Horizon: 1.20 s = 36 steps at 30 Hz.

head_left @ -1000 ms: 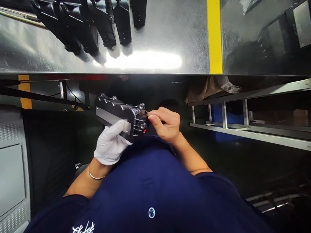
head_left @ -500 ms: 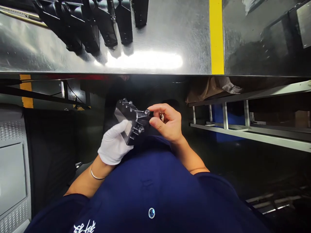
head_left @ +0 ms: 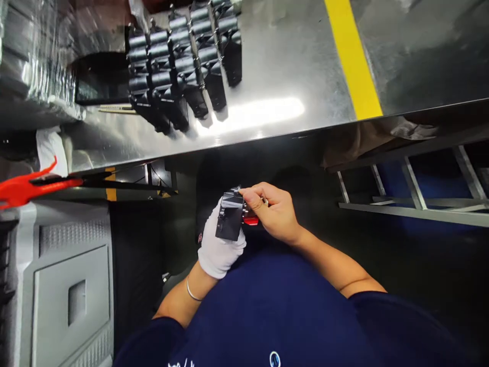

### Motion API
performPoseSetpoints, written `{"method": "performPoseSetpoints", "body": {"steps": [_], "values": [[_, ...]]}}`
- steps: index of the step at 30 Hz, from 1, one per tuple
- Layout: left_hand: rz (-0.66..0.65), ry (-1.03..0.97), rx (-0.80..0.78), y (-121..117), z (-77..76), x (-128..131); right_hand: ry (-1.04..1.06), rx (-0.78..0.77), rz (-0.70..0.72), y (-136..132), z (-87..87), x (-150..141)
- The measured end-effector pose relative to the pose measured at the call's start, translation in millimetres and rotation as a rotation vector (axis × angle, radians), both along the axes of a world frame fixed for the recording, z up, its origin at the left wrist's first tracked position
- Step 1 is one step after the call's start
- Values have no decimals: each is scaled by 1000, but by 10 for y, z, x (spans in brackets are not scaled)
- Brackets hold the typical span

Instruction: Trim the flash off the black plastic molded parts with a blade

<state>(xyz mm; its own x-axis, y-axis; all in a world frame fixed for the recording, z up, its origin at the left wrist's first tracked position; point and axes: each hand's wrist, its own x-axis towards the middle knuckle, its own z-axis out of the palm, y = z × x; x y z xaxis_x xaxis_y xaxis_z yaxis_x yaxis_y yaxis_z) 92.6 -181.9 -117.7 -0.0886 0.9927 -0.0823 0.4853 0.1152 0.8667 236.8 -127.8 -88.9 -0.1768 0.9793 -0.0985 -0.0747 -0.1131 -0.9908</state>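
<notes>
A black molded plastic part [head_left: 229,221] is held up in front of my body, its flat face toward me. My left hand [head_left: 221,255], in a white glove, is closed around it from the left and behind. My bare right hand [head_left: 273,209] has thumb and forefinger pinched at the part's upper right edge. A ring shows on one of its fingers. Between the part and my right palm a small red piece [head_left: 251,220] is visible; its kind and what it belongs to are hidden.
Several similar black parts [head_left: 183,66] lie in rows on the metal table [head_left: 267,92], beside a yellow stripe [head_left: 355,61]. Plastic-wrapped stacks [head_left: 38,66] are at upper left. A red-handled tool [head_left: 30,188] hangs above a grey plastic case [head_left: 72,295]. A metal frame [head_left: 416,211] stands right.
The view has swung left, bringing the red-handled tool and more black parts into sight. The held part has been turned to show its flat face, and both hands are closer together.
</notes>
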Motion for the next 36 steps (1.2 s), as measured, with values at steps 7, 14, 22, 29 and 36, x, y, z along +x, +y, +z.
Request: {"method": "performPoseSetpoints", "body": {"steps": [7, 14, 22, 29, 36], "values": [[-123, 173, 169, 3, 73, -42, 87, -124, -3, 65, -12, -6], [-160, 262, 250, 49, 88, -19, 114, -102, 4, 55, -4, 6], [-10, -80, -38, 56, 128, -49, 15, 47, 17, 87, -36, 14], [268, -564, -435, 181, 349, -56, -309, 304, 47, 183, -63, 290], [343, -716, -432, 165, 424, 30, -354, 571, 136, 139, -118, 371]]}}
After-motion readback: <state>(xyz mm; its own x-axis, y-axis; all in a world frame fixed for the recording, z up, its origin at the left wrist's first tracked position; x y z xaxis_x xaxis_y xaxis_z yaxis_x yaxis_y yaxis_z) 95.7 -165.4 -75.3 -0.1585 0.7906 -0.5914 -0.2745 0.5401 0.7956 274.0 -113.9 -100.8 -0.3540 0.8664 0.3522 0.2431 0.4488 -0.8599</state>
